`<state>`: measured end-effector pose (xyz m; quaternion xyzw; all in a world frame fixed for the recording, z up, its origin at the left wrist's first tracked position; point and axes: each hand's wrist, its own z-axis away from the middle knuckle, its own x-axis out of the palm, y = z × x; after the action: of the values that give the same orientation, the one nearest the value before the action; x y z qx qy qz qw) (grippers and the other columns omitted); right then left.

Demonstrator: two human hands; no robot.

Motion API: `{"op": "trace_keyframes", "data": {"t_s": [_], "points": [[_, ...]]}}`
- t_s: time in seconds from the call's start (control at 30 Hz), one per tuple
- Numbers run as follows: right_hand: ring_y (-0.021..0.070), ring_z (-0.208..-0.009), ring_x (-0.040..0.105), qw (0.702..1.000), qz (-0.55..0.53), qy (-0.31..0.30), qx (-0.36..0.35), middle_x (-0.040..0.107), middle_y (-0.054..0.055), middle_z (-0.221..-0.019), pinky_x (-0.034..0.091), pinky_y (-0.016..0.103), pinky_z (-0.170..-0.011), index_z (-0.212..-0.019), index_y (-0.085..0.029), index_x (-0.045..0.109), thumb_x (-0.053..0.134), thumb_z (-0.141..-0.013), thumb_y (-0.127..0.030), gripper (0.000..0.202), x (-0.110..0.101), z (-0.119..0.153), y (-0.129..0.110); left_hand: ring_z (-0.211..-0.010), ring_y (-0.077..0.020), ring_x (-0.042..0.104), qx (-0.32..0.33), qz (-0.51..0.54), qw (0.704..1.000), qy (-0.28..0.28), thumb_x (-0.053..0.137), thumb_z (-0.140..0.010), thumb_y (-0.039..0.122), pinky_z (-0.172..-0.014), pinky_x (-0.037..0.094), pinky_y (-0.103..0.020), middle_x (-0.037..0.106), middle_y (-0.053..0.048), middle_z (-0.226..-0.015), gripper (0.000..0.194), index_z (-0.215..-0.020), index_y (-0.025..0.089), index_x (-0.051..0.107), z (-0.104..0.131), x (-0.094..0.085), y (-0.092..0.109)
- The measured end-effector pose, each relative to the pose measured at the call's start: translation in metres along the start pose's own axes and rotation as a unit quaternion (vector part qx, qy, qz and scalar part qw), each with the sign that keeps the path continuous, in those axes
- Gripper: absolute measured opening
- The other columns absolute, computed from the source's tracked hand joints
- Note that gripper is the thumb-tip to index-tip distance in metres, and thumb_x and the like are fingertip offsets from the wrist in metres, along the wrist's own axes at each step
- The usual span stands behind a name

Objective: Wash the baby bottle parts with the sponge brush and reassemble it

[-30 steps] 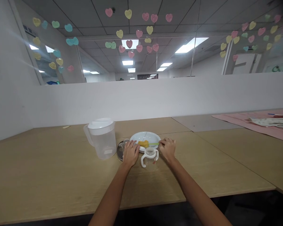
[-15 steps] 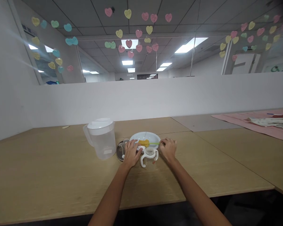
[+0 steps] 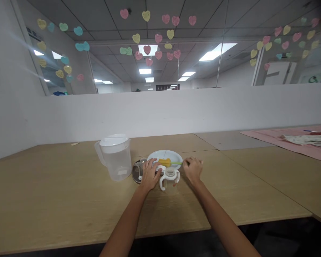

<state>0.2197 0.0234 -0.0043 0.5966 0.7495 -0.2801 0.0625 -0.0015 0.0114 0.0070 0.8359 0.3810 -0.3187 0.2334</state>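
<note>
A brush with a yellow head [image 3: 165, 162] and a green handle lies across a white oval dish [image 3: 169, 152]. My right hand [image 3: 193, 169] is closed round the handle's end, at the dish's right edge. At the dish's left edge, my left hand [image 3: 150, 175] rests by a small white piece [image 3: 161, 167], its thumb against it; whether it grips the piece is unclear. In front of the dish stands a clear cup with two white handles [image 3: 170, 175], its top uncovered. Left of my left hand, a dark round tray [image 3: 136, 173] bears small clear and white parts [image 3: 139, 170].
A clear lidded pitcher [image 3: 119, 159] stands on the wooden table [image 3: 69, 192], left of the tray. A pink cloth [image 3: 307, 148] with patterned fabric [image 3: 310, 140] on it lies at the far right. Behind the table runs a white wall [image 3: 160, 114] with glass above.
My right hand has shifted slightly right with the brush, whose yellow head has also moved slightly right over the dish. My left hand stays almost in place.
</note>
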Motion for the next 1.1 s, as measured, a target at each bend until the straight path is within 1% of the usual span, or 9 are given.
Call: {"op": "trace_keyframes", "data": {"t_s": [0.2, 0.3, 0.4, 0.5, 0.67, 0.8, 0.9, 1.0, 1.1], "points": [[0.0162, -0.068, 0.040, 0.991, 0.085, 0.034, -0.097, 0.058, 0.006, -0.065, 0.019, 0.035, -0.074, -0.058, -0.017, 0.065, 0.050, -0.071, -0.017, 0.019, -0.009, -0.003, -0.005, -0.115, -0.0233, 0.041, -0.011, -0.019, 1.000, -0.002, 0.040, -0.089, 0.036, -0.099, 0.029, -0.044, 0.052, -0.006, -0.121, 0.026, -0.100, 0.023, 0.060, 0.001, 0.001, 0.000], [0.0158, -0.067, 0.038, 0.988, 0.094, 0.038, -0.116, 0.057, 0.005, -0.063, 0.019, 0.035, -0.074, -0.055, -0.016, 0.064, 0.050, -0.070, -0.017, 0.020, -0.013, -0.005, -0.006, -0.114, -0.0247, 0.042, -0.027, -0.038, 0.999, 0.003, 0.041, -0.088, 0.039, -0.098, 0.029, -0.046, 0.053, -0.007, -0.118, 0.027, -0.095, 0.023, 0.062, 0.002, 0.002, -0.001], [0.0151, -0.065, 0.037, 0.990, 0.079, 0.041, -0.109, 0.056, 0.005, -0.061, 0.019, 0.035, -0.074, -0.054, -0.017, 0.063, 0.050, -0.070, -0.017, 0.021, -0.013, -0.007, -0.004, -0.112, -0.0258, 0.043, -0.043, -0.058, 0.997, 0.014, 0.041, -0.088, 0.042, -0.098, 0.029, -0.047, 0.055, -0.008, -0.116, 0.030, -0.098, 0.023, 0.062, 0.004, 0.005, -0.003], [0.0144, -0.064, 0.038, 0.994, 0.063, 0.038, -0.083, 0.057, 0.004, -0.059, 0.019, 0.034, -0.073, -0.054, -0.017, 0.063, 0.050, -0.071, -0.017, 0.022, -0.012, -0.007, -0.002, -0.113, -0.0261, 0.044, -0.052, -0.058, 0.997, 0.026, 0.041, -0.088, 0.043, -0.099, 0.029, -0.046, 0.055, -0.009, -0.117, 0.034, -0.108, 0.022, 0.058, 0.003, 0.005, -0.004], [0.0140, -0.064, 0.040, 0.997, 0.049, 0.017, -0.063, 0.059, 0.003, -0.060, 0.019, 0.033, -0.071, -0.055, -0.017, 0.064, 0.050, -0.072, -0.019, 0.023, -0.011, -0.006, -0.002, -0.118, -0.0236, 0.041, -0.003, -0.025, 1.000, 0.007, 0.039, -0.090, 0.037, -0.102, 0.025, -0.045, 0.054, -0.006, -0.123, 0.035, -0.120, 0.024, 0.051, 0.000, -0.001, 0.003], [0.0140, -0.064, 0.041, 0.997, 0.039, 0.018, -0.060, 0.061, 0.003, -0.061, 0.019, 0.033, -0.071, -0.056, -0.017, 0.064, 0.048, -0.074, -0.020, 0.024, -0.012, -0.005, -0.004, -0.118, -0.0231, 0.040, 0.027, -0.020, 0.999, 0.003, 0.039, -0.090, 0.035, -0.103, 0.023, -0.045, 0.054, -0.004, -0.122, 0.030, -0.110, 0.025, 0.058, -0.001, -0.004, 0.008], [0.0141, -0.064, 0.041, 0.997, 0.039, 0.020, -0.056, 0.062, 0.003, -0.061, 0.019, 0.033, -0.072, -0.055, -0.017, 0.064, 0.048, -0.074, -0.020, 0.025, -0.011, -0.005, -0.004, -0.114, -0.0238, 0.044, 0.011, -0.023, 1.000, -0.002, 0.040, -0.089, 0.034, -0.101, 0.024, -0.045, 0.061, -0.005, -0.111, 0.028, -0.101, 0.023, 0.062, -0.001, -0.004, 0.007], [0.0143, -0.064, 0.042, 0.998, 0.038, 0.020, -0.054, 0.062, 0.003, -0.061, 0.019, 0.033, -0.072, -0.055, -0.017, 0.065, 0.048, -0.074, -0.021, 0.025, -0.010, -0.005, -0.002, -0.104, -0.0222, 0.049, 0.001, -0.015, 1.000, -0.024, 0.036, -0.090, 0.034, -0.099, 0.025, -0.045, 0.065, -0.005, -0.099, 0.030, -0.101, 0.023, 0.062, -0.001, -0.004, 0.007], [0.0147, -0.065, 0.042, 0.998, 0.035, 0.019, -0.048, 0.062, 0.003, -0.061, 0.020, 0.033, -0.072, -0.056, -0.017, 0.065, 0.049, -0.074, -0.022, 0.025, -0.008, -0.004, -0.001, -0.099, -0.0203, 0.052, 0.006, -0.007, 0.999, -0.040, 0.034, -0.091, 0.034, -0.099, 0.025, -0.044, 0.065, -0.004, -0.097, 0.031, -0.100, 0.023, 0.062, -0.001, -0.006, 0.008]]}}
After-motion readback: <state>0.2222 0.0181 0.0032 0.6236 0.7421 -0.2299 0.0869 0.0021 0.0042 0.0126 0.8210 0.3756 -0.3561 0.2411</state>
